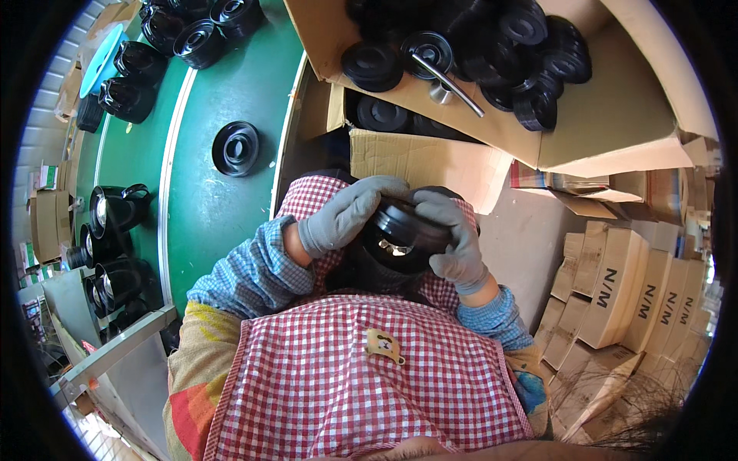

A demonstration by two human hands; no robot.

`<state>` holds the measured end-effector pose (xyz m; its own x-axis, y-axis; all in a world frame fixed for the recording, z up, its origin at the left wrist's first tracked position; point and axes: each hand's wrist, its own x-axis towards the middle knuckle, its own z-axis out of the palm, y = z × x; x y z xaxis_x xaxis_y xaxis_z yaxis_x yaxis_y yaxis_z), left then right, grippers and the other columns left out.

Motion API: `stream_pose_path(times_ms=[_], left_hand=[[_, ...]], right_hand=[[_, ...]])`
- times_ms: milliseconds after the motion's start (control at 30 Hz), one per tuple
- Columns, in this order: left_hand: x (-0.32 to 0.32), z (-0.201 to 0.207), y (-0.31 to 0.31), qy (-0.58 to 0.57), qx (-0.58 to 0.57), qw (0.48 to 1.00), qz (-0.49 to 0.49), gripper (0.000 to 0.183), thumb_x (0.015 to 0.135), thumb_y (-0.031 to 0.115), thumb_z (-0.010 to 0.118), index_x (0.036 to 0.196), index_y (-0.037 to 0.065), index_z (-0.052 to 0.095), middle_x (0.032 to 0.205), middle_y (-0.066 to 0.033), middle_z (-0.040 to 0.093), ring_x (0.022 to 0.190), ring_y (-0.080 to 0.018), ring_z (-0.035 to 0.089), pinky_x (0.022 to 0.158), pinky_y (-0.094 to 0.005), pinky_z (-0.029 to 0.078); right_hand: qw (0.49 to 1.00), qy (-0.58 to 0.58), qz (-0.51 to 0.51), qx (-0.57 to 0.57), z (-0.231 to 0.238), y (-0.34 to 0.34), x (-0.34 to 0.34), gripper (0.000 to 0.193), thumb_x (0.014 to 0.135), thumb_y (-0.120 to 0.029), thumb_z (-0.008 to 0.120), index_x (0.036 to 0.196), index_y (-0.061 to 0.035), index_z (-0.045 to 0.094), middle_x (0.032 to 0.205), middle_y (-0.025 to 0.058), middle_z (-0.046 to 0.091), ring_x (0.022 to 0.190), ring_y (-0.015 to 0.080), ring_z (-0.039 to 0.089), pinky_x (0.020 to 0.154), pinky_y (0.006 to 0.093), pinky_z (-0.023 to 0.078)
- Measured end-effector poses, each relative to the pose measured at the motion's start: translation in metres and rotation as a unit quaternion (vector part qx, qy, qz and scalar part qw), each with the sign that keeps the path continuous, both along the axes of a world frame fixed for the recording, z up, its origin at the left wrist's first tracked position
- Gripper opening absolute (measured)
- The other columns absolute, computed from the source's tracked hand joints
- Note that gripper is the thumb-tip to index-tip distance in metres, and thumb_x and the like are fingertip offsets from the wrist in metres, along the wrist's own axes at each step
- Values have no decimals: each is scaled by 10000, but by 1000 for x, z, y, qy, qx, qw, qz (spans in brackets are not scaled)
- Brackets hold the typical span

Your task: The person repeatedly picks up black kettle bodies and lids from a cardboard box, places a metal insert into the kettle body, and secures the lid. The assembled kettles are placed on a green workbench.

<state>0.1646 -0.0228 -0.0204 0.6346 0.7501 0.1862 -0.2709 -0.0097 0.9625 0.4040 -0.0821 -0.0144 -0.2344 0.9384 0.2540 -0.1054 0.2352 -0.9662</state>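
Both my hands wear grey gloves and are closed on a black, glossy round plastic piece (409,221) above my lap. My left hand (346,217) grips its left side, and my right hand (455,240) wraps round the right. Just under its rim a bright silvery-gold patch (394,247) shows. Black material lies below it on my lap; where the piece ends and that begins, I cannot tell. A checked red and white apron (369,384) covers my front.
Left is a green belt table (219,92) with one black ring-shaped part (236,148) and several black jugs (119,209). Ahead, an open carton (607,142) holds black round parts and a metal tube-handled tool (453,86). Flattened cartons (615,288) stand at right.
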Motion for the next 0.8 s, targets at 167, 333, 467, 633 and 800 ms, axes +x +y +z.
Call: stream_pose_path(times_ms=[167,333,467,633,800], left_hand=[[8,-10,4,37,128,991,15,534,1110,297,336,1023,-49,734,1122,-217,710,1188,-384,624,1100,-473,434],[10,-15,7,32,192,981,26,440,1074,218,404,1006,-60,738,1116,-227,716,1169,-405,631,1062,-491,462],[7,-16,8,24,221,975,31,389,1054,167,426,1011,-69,733,1112,-228,714,1163,-410,631,1046,-495,471],[4,-17,8,19,243,970,25,364,1038,155,451,1000,-74,731,1113,-228,713,1152,-404,633,1043,-498,469],[5,-12,8,24,225,973,43,316,1021,144,492,989,-64,728,1099,-217,714,1131,-398,644,1025,-490,487]], right_hand=[[994,-94,-10,45,3,-1,4,275,1024,-192,563,961,-41,784,1173,140,721,1230,304,619,1196,489,320],[989,-131,-7,75,4,3,4,154,919,-100,644,888,-46,785,1131,136,737,1219,297,634,1206,498,310],[989,-115,-1,96,-2,9,2,92,874,-71,688,858,-47,776,1116,134,742,1199,304,648,1208,497,307],[992,-102,20,65,-10,12,3,59,841,-38,709,796,-53,743,1093,124,750,1195,303,652,1208,506,307],[991,-105,-6,78,-6,16,1,113,826,1,702,723,-43,684,1072,122,754,1149,292,674,1179,511,363]])
